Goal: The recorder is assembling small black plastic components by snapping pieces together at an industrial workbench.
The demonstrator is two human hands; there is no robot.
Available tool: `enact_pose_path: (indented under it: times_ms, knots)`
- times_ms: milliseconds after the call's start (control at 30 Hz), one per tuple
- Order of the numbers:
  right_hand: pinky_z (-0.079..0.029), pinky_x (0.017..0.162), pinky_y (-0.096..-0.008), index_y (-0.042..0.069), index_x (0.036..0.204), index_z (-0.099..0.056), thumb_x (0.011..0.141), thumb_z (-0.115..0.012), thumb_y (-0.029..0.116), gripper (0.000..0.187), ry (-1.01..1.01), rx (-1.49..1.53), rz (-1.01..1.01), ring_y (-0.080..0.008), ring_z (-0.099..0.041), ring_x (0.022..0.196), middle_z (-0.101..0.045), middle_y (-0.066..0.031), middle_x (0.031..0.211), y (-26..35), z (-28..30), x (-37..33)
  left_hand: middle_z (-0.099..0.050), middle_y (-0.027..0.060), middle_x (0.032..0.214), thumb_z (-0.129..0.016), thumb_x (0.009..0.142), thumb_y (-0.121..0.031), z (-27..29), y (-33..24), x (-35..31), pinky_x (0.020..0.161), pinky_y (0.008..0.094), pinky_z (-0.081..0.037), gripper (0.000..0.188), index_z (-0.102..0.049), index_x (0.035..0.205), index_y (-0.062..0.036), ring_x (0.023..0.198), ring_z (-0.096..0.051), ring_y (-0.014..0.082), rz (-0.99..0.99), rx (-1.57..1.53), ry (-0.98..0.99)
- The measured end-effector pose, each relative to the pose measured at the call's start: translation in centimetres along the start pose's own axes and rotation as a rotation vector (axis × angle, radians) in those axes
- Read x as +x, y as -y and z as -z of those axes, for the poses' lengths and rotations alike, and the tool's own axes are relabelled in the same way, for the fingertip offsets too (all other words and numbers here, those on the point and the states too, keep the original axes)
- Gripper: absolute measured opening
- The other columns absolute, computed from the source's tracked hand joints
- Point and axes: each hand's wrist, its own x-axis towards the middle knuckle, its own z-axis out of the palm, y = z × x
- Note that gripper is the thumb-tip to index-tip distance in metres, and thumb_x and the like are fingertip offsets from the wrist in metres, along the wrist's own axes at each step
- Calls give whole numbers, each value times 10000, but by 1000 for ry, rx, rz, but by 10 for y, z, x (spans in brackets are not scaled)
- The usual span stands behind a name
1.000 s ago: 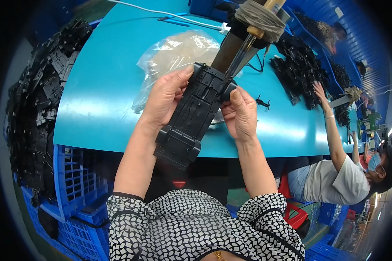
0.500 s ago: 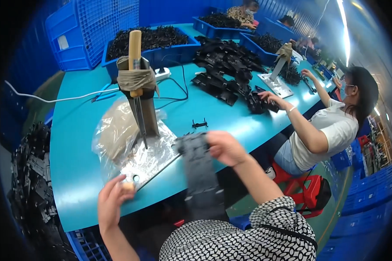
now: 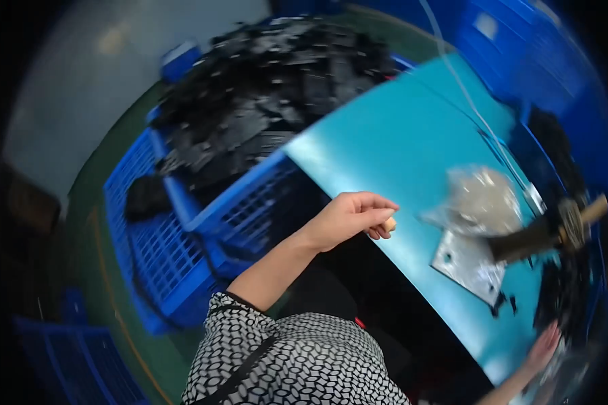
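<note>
My left hand (image 3: pixel 355 219) hovers over the near left edge of the turquoise table (image 3: pixel 385 145). Its fingers are curled in toward the thumb, with no part visible in them; a tan wrap or cover shows at one fingertip. At the lower right my right hand (image 3: pixel 544 347), somewhat blurred, has its fingers stretched out near dark parts and holds nothing that I can see. Between the hands stands a metal base plate (image 3: pixel 467 270) with a post (image 3: pixel 523 243) tilted in this view. Small black plastic pieces (image 3: pixel 513 304) lie beside the plate. The grey-black panel is not identifiable now.
A blue crate (image 3: pixel 159 250) heaped with black plastic panels (image 3: pixel 270 101) stands left of the table. A clear plastic bag (image 3: pixel 483 199) lies behind the base plate. A white cable (image 3: pixel 466 88) crosses the far side. A wooden handle (image 3: pixel 594 210) sticks out at the post's wrapped end.
The view has swung left to the heaped crate. The grey-black panel is no longer in my right hand, which has opened. My left hand's fingers have curled in.
</note>
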Motion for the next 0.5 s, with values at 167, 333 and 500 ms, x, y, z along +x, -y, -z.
enact_pose_path:
  times_ms: [167, 333, 500]
  knots:
    - [-530, 684, -353, -38, 975, -618, 852, -599, 143, 220, 152, -943, 318, -248, -620, 793, -636, -168, 886, -40, 15, -87, -653, 86, 816, -559, 862, -127, 95, -35, -27, 596, 242, -502, 209, -604, 1010, 14, 654, -628, 131, -435, 194, -631]
    - [-509, 581, -302, -86, 879, -609, 863, -585, 165, 253, 258, -1014, 537, -217, -604, 676, -628, -169, 802, -64, 24, -89, -568, 179, 1127, -666, 743, -303, 281, -37, -9, 871, 328, -443, 558, -511, 1171, 19, 1033, -557, 291, -171, 1215, -1030]
    - [-431, 767, -255, -6, 1156, -544, 934, -482, 225, 326, 196, -1102, 334, -134, -526, 871, -570, -73, 1008, -75, 39, -77, -382, 131, 1362, -747, 618, -475, 293, -19, 18, 994, 593, -227, 923, -345, 1337, -58, 1292, -298, 315, 223, 1820, -880]
